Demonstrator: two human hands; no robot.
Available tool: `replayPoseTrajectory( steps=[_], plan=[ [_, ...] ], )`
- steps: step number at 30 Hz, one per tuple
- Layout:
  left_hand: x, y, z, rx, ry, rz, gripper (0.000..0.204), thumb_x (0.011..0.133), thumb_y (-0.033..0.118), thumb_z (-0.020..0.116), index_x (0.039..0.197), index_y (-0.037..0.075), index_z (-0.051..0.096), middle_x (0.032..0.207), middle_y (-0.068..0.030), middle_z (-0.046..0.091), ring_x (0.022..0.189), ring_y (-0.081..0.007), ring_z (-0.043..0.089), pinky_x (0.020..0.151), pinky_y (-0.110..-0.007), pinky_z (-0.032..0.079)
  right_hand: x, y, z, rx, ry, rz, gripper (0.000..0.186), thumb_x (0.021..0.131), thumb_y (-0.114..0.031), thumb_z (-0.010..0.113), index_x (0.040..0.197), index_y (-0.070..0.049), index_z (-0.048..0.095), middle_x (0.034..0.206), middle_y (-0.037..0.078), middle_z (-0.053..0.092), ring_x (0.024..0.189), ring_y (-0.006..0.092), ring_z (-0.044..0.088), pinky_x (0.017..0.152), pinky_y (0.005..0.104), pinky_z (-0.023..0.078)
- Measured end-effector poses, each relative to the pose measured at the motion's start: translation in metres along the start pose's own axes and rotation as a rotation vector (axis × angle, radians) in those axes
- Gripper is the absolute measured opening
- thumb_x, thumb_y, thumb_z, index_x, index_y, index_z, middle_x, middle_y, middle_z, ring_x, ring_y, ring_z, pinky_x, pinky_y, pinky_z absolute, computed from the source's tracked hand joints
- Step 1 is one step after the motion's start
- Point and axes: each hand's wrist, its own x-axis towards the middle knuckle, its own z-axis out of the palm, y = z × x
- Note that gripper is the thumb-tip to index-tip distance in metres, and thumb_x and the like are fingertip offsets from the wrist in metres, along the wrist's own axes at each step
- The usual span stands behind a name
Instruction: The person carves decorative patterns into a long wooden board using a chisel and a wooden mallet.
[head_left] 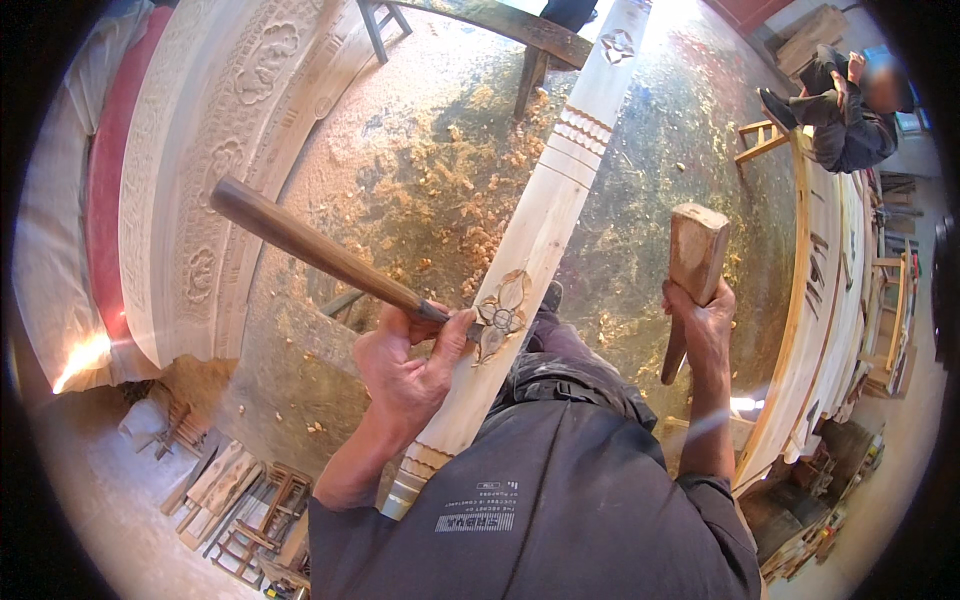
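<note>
A long pale wooden beam (532, 232) runs slantwise in front of me, carved with grooved bands and flower motifs. My left hand (408, 362) is closed round the lower end of a wood chisel (318, 250). Its long brown handle tilts up to the left, and its blade meets the beam beside a carved flower (502, 315). Off to the right of the beam, my right hand (700, 315) grips a wooden mallet (698, 250). The mallet's blocky head points up, apart from the chisel, and its handle end sticks out below the fist.
Wood shavings (500, 205) litter the floor. Large carved panels (215, 170) stand at the left. A bench (815, 300) with several chisels lies along the right. At the upper right a person (850, 110) sits. Wooden frames and boards (250, 510) lie at lower left.
</note>
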Motion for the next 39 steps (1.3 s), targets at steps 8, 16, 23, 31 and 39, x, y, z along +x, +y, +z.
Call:
replayPoseTrajectory(
  steps=[8,16,23,31,39],
  plan=[
    [0.004,0.005,-0.003,0.194,-0.051,0.137,0.018,0.095,0.002,0.085,0.100,-0.003,0.068,0.082,-0.0099,0.079,0.081,-0.0123,0.077,0.071,-0.030,0.062,0.014,-0.139,0.013,-0.445,0.057,-0.747,0.057,0.078,-0.017,0.094,0.125,0.003,0.070,0.104,0.015,0.078,0.092,0.0229,0.075,0.083,0.0391,0.059],
    [0.004,0.014,0.000,0.249,-0.036,0.179,0.019,0.095,0.006,0.086,0.095,-0.004,0.070,0.080,-0.0093,0.079,0.075,-0.0121,0.076,0.065,-0.031,0.061,0.011,-0.260,0.055,-0.309,-0.060,-1.213,0.063,0.077,-0.020,0.096,0.134,-0.012,0.073,0.114,0.011,0.081,0.100,0.0222,0.081,0.086,0.0360,0.064],
    [0.007,0.011,0.003,0.311,-0.053,0.194,0.016,0.095,0.004,0.085,0.098,-0.003,0.070,0.079,-0.0110,0.079,0.073,-0.0141,0.076,0.065,-0.032,0.061,0.005,-0.294,0.078,-0.487,-0.036,-1.799,0.020,0.085,-0.010,0.081,0.106,-0.012,0.080,0.096,0.010,0.082,0.093,0.0240,0.081,0.082,0.0380,0.065],
    [0.017,0.054,-0.003,-0.180,-0.012,0.242,0.021,0.101,0.005,0.079,0.118,-0.003,0.068,0.103,-0.0106,0.080,0.092,-0.0152,0.076,0.087,-0.032,0.061,0.006,-0.279,0.089,-0.483,-0.219,-1.766,0.027,0.085,-0.012,0.082,0.111,-0.007,0.077,0.092,0.009,0.077,0.097,0.0185,0.077,0.088,0.0367,0.063],
    [0.022,0.030,0.042,-0.303,-0.350,0.087,0.006,0.099,-0.004,0.071,0.101,0.000,0.075,0.101,-0.0067,0.077,0.088,-0.0132,0.073,0.074,-0.030,0.059,0.006,-0.220,0.136,-0.493,-0.175,-1.521,0.042,0.096,-0.011,0.075,0.138,-0.011,0.068,0.086,0.013,0.074,0.066,0.0216,0.074,0.051,0.0320,0.061]
  ],
)
